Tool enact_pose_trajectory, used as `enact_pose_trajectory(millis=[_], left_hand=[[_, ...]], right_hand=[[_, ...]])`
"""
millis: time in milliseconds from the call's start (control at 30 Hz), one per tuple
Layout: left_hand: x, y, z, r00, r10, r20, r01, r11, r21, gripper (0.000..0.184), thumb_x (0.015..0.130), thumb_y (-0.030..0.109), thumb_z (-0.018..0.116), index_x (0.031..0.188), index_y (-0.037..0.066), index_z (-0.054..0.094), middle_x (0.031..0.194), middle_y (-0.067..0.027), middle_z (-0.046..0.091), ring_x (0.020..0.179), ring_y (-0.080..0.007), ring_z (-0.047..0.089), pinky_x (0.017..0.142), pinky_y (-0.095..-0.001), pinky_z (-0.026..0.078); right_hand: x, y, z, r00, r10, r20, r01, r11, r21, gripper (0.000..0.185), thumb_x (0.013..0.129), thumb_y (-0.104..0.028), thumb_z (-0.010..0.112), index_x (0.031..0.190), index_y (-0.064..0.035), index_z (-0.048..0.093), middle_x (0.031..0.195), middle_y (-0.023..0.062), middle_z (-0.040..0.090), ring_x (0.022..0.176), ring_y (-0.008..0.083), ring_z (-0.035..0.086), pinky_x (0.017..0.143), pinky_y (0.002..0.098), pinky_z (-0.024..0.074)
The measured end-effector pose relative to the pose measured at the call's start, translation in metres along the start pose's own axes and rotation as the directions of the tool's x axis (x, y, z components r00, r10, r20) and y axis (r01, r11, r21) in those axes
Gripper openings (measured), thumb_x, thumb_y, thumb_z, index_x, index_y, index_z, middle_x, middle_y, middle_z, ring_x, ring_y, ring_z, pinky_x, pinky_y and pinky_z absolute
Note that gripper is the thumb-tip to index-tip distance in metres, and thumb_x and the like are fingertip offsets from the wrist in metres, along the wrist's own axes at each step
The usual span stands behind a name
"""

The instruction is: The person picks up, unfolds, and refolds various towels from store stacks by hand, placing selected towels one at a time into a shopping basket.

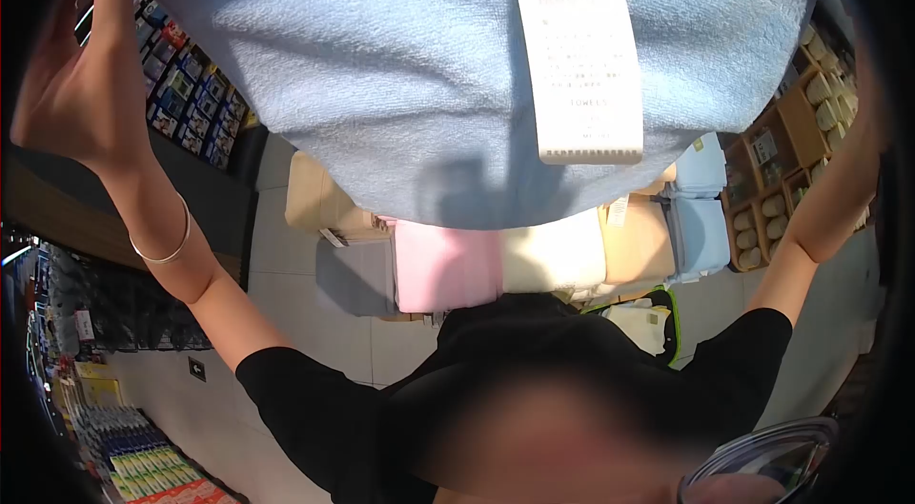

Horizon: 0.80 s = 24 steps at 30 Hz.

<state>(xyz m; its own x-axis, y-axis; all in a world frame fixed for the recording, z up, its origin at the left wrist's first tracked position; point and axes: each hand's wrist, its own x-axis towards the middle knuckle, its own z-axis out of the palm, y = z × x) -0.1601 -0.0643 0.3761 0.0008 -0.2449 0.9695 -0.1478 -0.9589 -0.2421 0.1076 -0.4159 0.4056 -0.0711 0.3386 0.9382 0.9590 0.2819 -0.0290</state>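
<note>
A light blue towel (381,75) is spread wide across the top of the view. From it hangs a white printed tag (581,65). At the upper left, my left hand (81,89) pinches the towel's edge, with the thumb along it. A bracelet circles that wrist. My right hand (867,108) is at the far right beside the towel's other side, which is stretched up towards it. Its fingers are lost in the dark border of the view.
Below the towel are folded towels: a pink one (448,266), a cream one (553,256), a peach one (637,237), a grey one (355,270) and blue ones (703,232). Wooden shelving (762,161) is at right. Packaged goods (195,94) hang at left.
</note>
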Motion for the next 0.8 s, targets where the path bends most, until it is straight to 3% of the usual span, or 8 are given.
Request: enact_pose_trajectory(millis=[167, 300, 433, 500, 600, 633, 667, 800], left_hand=[[-0.023, -0.033, 0.028, 0.754, -0.44, 0.488, 0.311, 0.893, 0.325, 0.01, 0.078, 0.008, 0.065, 0.085, 0.0, 0.062, 0.072, 0.0033, 0.058, 0.067, -0.0028, 0.052, 0.063, -0.0173, 0.041], [-0.009, -0.061, 0.027, 0.869, -0.37, 0.33, 0.306, 0.924, 0.23, 0.014, 0.079, 0.015, 0.066, 0.087, 0.004, 0.065, 0.073, 0.0051, 0.06, 0.068, -0.0003, 0.05, 0.061, -0.0164, 0.039], [0.012, -0.025, 0.051, 0.979, 0.006, 0.203, -0.089, 0.912, 0.402, 0.009, 0.073, -0.004, 0.056, 0.066, -0.002, 0.05, 0.075, -0.0031, 0.056, 0.066, -0.0074, 0.052, 0.056, -0.0186, 0.039], [0.0, -0.036, 0.03, 0.89, -0.047, 0.454, -0.034, 0.985, 0.169, 0.016, 0.076, 0.014, 0.066, 0.079, -0.001, 0.06, 0.073, 0.0022, 0.053, 0.071, -0.0053, 0.05, 0.068, -0.0195, 0.041], [-0.014, -0.018, 0.005, 0.446, -0.254, 0.858, 0.427, 0.903, 0.045, 0.014, 0.07, 0.007, 0.057, 0.067, 0.004, 0.044, 0.072, 0.0015, 0.036, 0.072, -0.007, 0.044, 0.067, -0.0217, 0.037], [-0.015, -0.022, 0.0, 0.377, -0.238, 0.895, 0.45, 0.892, 0.048, 0.012, 0.069, 0.006, 0.055, 0.067, 0.005, 0.044, 0.071, 0.002, 0.037, 0.072, -0.0066, 0.044, 0.067, -0.0209, 0.036], [-0.01, -0.026, -0.003, 0.436, -0.294, 0.851, 0.501, 0.864, 0.042, 0.013, 0.07, 0.007, 0.056, 0.067, 0.006, 0.044, 0.071, 0.0024, 0.038, 0.072, -0.0063, 0.044, 0.068, -0.0201, 0.035], [0.004, -0.065, 0.0, 0.675, -0.377, 0.635, 0.483, 0.876, 0.007, 0.015, 0.081, 0.013, 0.062, 0.091, 0.002, 0.063, 0.081, 0.0017, 0.055, 0.073, -0.0065, 0.048, 0.069, -0.0208, 0.037]], right_hand=[[-0.016, 0.003, 0.047, 0.891, 0.422, 0.169, -0.324, 0.85, -0.416, 0.019, 0.067, 0.001, 0.061, 0.07, -0.0078, 0.044, 0.067, -0.002, 0.049, 0.06, 0.0063, 0.048, 0.059, 0.0211, 0.0387], [-0.005, 0.022, 0.044, 0.916, 0.387, 0.111, -0.321, 0.868, -0.379, 0.02, 0.068, 0.0, 0.062, 0.069, -0.0097, 0.044, 0.062, -0.0026, 0.047, 0.055, 0.0047, 0.043, 0.049, 0.0205, 0.0339], [-0.01, 0.026, 0.048, 0.885, 0.441, 0.152, -0.349, 0.842, -0.411, 0.02, 0.072, -0.002, 0.061, 0.068, -0.009, 0.043, 0.062, -0.0029, 0.046, 0.056, 0.0055, 0.042, 0.05, 0.0219, 0.0334], [-0.014, 0.027, 0.048, 0.856, 0.481, 0.187, -0.359, 0.816, -0.454, 0.02, 0.075, -0.003, 0.06, 0.067, -0.0086, 0.042, 0.061, -0.003, 0.045, 0.057, 0.0059, 0.042, 0.05, 0.0225, 0.0332], [-0.016, 0.018, 0.033, 0.327, 0.368, 0.871, -0.419, 0.882, -0.215, 0.012, 0.072, -0.008, 0.064, 0.07, -0.0032, 0.053, 0.062, -0.0013, 0.05, 0.057, 0.0079, 0.043, 0.052, 0.0232, 0.0353], [-0.02, 0.021, 0.03, 0.32, 0.475, 0.82, -0.485, 0.826, -0.289, 0.011, 0.07, -0.005, 0.064, 0.078, 0.0006, 0.059, 0.064, -0.0004, 0.053, 0.059, 0.0078, 0.046, 0.053, 0.0236, 0.0384], [-0.031, 0.022, 0.035, 0.601, 0.483, 0.637, -0.433, 0.866, -0.249, 0.015, 0.068, -0.002, 0.063, 0.082, 0.0021, 0.06, 0.065, 0.0006, 0.055, 0.059, 0.0075, 0.047, 0.052, 0.0226, 0.0392], [-0.016, 0.043, 0.025, 0.727, 0.575, 0.374, -0.629, 0.777, 0.028, 0.044, 0.06, 0.01, 0.05, 0.103, 0.0075, 0.058, 0.068, 0.0043, 0.054, 0.048, 0.0057, 0.042, 0.04, 0.0181, 0.0305]])
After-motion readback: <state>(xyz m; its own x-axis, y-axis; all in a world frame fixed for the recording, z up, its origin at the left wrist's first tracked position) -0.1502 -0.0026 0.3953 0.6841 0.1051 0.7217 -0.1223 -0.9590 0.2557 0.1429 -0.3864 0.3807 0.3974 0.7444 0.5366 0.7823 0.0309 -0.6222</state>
